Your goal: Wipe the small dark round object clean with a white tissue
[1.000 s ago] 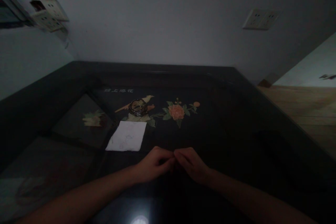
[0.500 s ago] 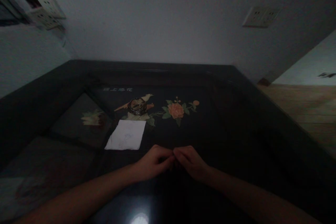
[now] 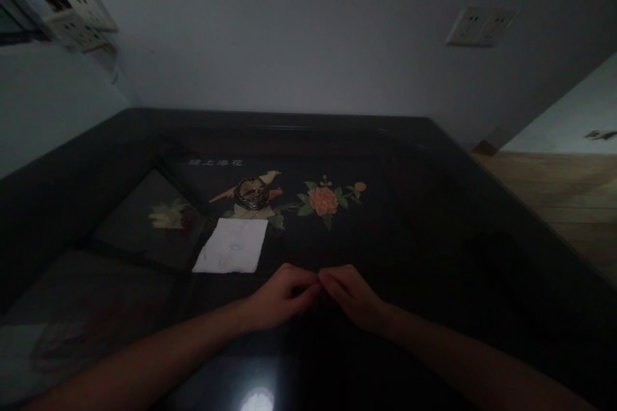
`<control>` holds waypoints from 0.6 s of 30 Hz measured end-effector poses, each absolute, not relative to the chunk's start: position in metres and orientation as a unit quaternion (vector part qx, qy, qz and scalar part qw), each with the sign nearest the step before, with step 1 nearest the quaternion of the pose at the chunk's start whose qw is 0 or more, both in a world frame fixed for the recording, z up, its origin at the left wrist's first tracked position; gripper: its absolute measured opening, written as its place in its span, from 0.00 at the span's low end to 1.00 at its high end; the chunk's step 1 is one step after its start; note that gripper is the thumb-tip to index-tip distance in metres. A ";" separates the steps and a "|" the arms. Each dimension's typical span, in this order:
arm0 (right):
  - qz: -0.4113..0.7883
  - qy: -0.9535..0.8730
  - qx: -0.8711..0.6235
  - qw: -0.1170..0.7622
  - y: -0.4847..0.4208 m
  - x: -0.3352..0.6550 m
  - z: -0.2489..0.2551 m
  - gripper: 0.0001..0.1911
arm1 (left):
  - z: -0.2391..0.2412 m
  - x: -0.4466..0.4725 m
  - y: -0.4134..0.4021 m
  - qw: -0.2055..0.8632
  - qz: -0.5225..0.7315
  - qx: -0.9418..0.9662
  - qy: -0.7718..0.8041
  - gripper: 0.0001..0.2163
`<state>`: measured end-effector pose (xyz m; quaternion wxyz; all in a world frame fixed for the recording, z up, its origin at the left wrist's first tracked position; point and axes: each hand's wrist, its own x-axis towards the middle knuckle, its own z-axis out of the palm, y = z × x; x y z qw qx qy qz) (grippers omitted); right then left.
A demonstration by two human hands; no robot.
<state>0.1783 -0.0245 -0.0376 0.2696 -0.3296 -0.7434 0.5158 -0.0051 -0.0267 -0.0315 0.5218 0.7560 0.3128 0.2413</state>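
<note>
My left hand (image 3: 284,297) and my right hand (image 3: 354,298) meet at the fingertips over the dark glossy tabletop (image 3: 385,257). Both have their fingers curled and pressed together. Whatever they may hold is hidden by the fingers and the dim light. Just beyond my left hand lies a white piece of paper (image 3: 234,245) with faint marks and uneven edges. Behind the paper, a coil of thin dark wire-like loops (image 3: 253,194) rests on a bird picture in the tabletop.
A pink flower decoration (image 3: 322,201) is set in the tabletop. A pale wall (image 3: 284,38) rises at the back, with a double socket (image 3: 482,26) at right and more sockets (image 3: 80,19) at upper left. Wooden flooring (image 3: 559,189) shows to the right.
Both hands keep the same pose, fingertips together. The paper and the coil stay where they were; only the camera view has shifted very slightly.
</note>
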 end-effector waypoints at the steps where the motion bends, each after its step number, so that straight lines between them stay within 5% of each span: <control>1: 0.517 -0.743 -0.329 0.270 -0.025 0.178 -0.038 0.26 | -0.031 -0.005 -0.027 0.521 0.241 0.757 0.314 0.19; 18: 0.509 -0.748 -0.331 0.268 -0.024 0.178 -0.037 0.27 | -0.032 -0.005 -0.027 0.521 0.236 0.754 0.323 0.20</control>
